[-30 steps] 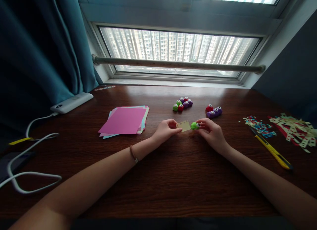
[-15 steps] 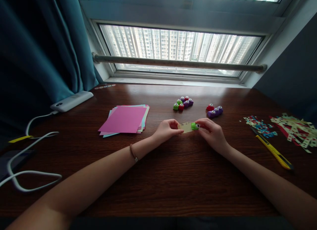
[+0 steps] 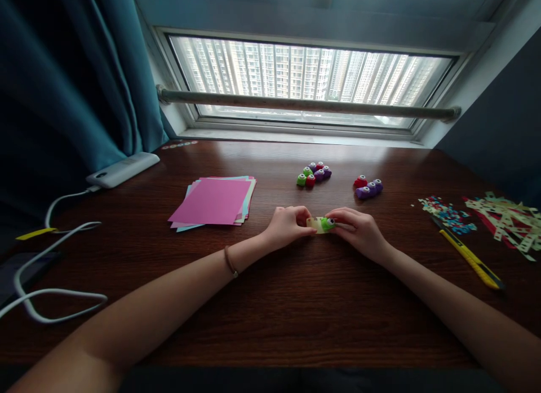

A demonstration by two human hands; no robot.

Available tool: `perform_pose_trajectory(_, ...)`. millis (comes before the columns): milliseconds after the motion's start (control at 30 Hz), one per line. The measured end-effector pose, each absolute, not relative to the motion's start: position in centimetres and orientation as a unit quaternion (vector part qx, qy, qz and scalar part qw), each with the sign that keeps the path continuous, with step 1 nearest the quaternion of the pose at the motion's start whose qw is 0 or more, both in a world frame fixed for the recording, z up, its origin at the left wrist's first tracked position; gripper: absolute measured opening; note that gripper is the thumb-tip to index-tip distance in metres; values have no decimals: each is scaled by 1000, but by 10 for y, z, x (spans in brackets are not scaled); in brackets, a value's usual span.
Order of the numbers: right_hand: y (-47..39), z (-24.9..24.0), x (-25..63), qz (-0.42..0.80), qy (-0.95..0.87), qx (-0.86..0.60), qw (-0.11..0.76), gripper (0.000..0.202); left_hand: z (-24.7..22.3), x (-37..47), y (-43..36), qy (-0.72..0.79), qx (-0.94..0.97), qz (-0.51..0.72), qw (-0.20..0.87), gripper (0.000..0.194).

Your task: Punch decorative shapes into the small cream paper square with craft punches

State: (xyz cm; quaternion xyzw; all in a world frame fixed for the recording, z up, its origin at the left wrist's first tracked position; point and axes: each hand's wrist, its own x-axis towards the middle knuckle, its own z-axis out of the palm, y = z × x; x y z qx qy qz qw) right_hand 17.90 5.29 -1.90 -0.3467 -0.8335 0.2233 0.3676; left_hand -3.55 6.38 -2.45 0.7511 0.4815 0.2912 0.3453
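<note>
In the head view, my left hand pinches the left end of a pale yellow paper strip between thumb and fingers. My right hand is closed on a small green craft punch, which sits over the strip's right end. Both hands are low over the table, close together. Fingertips partly cover the strip and the punch. Beyond them lie a cluster of small green, red and purple craft punches and a smaller red and purple group.
A stack of coloured paper lies left of my hands. At right are tiny paper cut-outs, a yellow utility knife and a heap of punched strips. A white device with a cable is at far left.
My right hand has shifted slightly left with the green punch, now further over the strip, so less of the strip shows between the hands. The camera view has shifted slightly.
</note>
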Motion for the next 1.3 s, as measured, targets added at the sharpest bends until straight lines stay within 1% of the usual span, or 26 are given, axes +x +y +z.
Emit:
perform_pose_trajectory(133, 53, -20, 179, 236, -833, -350, 357, 19, -17, -34, 59, 500, 790, 251, 252, 24)
perform_pose_trajectory(267, 54, -19, 179, 212, -844, -351, 346, 20, -15, -34, 57, 505, 811, 237, 177, 30)
perform_pose_trajectory(400, 54, -17, 179, 214, -845, -359, 334, 22, -17, -34, 57, 514, 810, 230, 164, 34)
perform_pose_trajectory(700, 55, -20, 180, 232, -837, -366, 334, 29, -17, -33, 59, 516, 804, 230, 184, 33)
perform_pose_trajectory(900, 55, -21, 181, 252, -829, -364, 342, 37, -17, -35, 56, 508, 789, 287, 192, 42)
perform_pose_trajectory(1000, 54, -20, 180, 271, -817, -367, 352, 39, -16, -34, 52, 492, 799, 310, 152, 43)
perform_pose_trajectory(1067, 53, -20, 179, 286, -802, -374, 368, 39, -15, -32, 48, 470, 821, 304, 110, 44)
perform_pose_trajectory(1167, 53, -20, 179, 291, -775, -391, 402, 38, -16, -28, 43, 435, 858, 267, 60, 50)
perform_pose_trajectory(1300, 54, -20, 180, 289, -747, -407, 439, 31, -20, -23, 39, 409, 884, 221, 44, 56)
